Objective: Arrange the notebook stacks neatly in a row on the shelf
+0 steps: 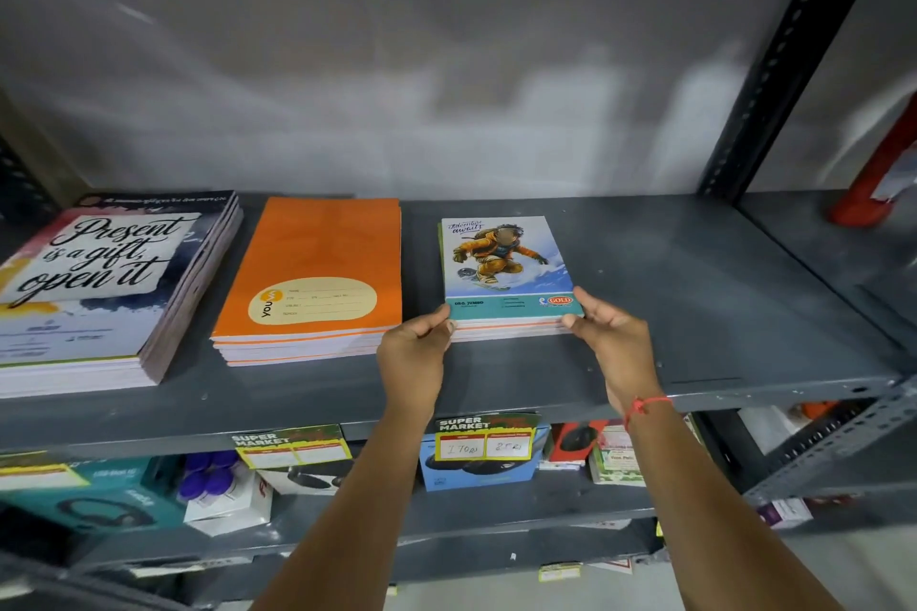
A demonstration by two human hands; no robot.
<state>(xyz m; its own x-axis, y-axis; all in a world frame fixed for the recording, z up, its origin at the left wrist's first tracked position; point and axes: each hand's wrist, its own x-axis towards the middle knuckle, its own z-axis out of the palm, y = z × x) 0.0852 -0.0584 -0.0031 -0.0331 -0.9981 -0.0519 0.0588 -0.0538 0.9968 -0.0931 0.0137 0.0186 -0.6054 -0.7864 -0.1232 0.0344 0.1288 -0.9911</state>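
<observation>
Three notebook stacks in a row on grey shelf [694,313]: lettered-cover stack [99,293] frame left, orange stack [312,273] centre-left, snowboarder-cover stack [506,270] centre. Left hand [414,352] grips the snowboarder stack's near-left corner, right hand [613,337] its near-right corner; fingers closed on the edges. Two price tags on shelf lip below.
</observation>
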